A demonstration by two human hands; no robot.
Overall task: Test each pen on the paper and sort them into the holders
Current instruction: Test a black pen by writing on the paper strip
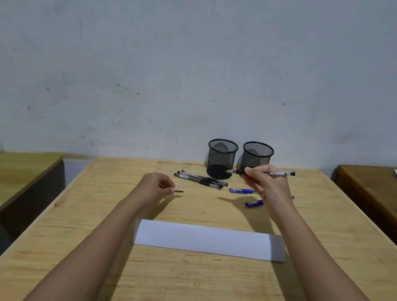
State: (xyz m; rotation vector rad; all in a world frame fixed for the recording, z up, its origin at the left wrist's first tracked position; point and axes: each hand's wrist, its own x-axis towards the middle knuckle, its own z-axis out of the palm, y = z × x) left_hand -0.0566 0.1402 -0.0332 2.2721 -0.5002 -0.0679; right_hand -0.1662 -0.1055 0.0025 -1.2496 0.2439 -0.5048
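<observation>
My right hand (266, 185) holds an uncapped black pen (276, 173) level above the table, tip pointing left toward the holders. My left hand (156, 185) pinches the pen's black cap (179, 191) just above the wood. Two black mesh holders (221, 159) (257, 154) stand side by side at the table's far edge; both look empty. Several black pens (199, 179) lie in a bunch in front of the left holder. A blue pen (241, 191) and a second blue pen (253, 203) lie partly behind my right hand. A folded white paper (209, 240) lies nearer to me.
The wooden table (177, 284) ends at a grey wall behind the holders. A lower wooden desk (4, 177) stands to the left across a gap. Another desk (380, 193) with white sheets stands at the right.
</observation>
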